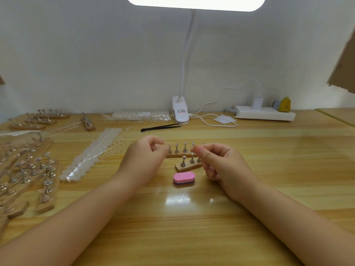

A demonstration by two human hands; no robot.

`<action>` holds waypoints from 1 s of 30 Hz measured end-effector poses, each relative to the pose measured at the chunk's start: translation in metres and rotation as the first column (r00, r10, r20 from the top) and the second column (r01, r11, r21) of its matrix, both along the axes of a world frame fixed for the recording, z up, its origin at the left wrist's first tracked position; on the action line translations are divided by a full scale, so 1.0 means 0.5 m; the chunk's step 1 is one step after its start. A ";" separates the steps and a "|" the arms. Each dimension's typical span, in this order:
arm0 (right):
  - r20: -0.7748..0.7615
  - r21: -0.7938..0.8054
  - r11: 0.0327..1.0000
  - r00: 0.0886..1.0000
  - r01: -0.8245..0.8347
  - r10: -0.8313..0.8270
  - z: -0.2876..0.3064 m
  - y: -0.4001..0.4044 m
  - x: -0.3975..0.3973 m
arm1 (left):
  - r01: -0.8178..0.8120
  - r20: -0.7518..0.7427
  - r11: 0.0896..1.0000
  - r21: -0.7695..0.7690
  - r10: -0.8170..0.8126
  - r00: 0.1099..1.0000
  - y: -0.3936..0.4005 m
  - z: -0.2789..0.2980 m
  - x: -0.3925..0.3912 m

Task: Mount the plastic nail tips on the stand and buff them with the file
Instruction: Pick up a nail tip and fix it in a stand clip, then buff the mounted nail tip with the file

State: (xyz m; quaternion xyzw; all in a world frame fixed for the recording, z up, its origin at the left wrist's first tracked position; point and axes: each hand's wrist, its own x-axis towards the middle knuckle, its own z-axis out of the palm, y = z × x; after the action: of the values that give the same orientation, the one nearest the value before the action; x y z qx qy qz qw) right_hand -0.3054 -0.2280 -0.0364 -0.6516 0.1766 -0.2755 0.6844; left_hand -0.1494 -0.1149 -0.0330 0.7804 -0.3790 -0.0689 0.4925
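The right hand (217,162) is pinching a tiny clear plastic nail tip (192,150) between thumb and finger, just over the two small wooden stands with silver pegs (184,150). The left hand (148,154) is curling its fingers by the far stand's left end; I cannot tell if it is holding anything. The pegs are looking bare, so the mounting seems to be just starting. The pink and purple oval buffing file (184,178) is lying untouched on the wooden table (269,160), so the buffing is still waiting. Long strips of white nail tips (92,156) are lying to the left. A clear plastic bag (140,116) near the wall is holding more white tips.
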 end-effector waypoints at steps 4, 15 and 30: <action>-0.015 0.045 0.999 1.000 -0.002 0.002 0.002 -0.004 -0.001 | -0.249 0.403 0.878 0.409 0.071 0.913 0.002 -0.013 0.032; 0.055 0.171 0.985 0.997 0.038 -0.049 -0.002 -0.007 0.005 | 0.115 0.779 0.923 0.369 -0.374 0.504 0.017 0.011 -0.060; 0.066 0.198 0.972 0.991 -0.128 0.117 0.001 -0.001 0.004 | 0.476 0.699 0.879 -0.003 -0.339 0.630 0.021 0.024 -0.075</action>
State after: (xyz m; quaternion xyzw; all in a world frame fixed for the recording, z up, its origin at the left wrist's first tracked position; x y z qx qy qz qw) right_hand -0.3036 -0.2284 -0.0359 -0.5810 0.1445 -0.2308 0.7670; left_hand -0.1868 -0.1044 -0.0208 0.5935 -0.7039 0.1474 0.3613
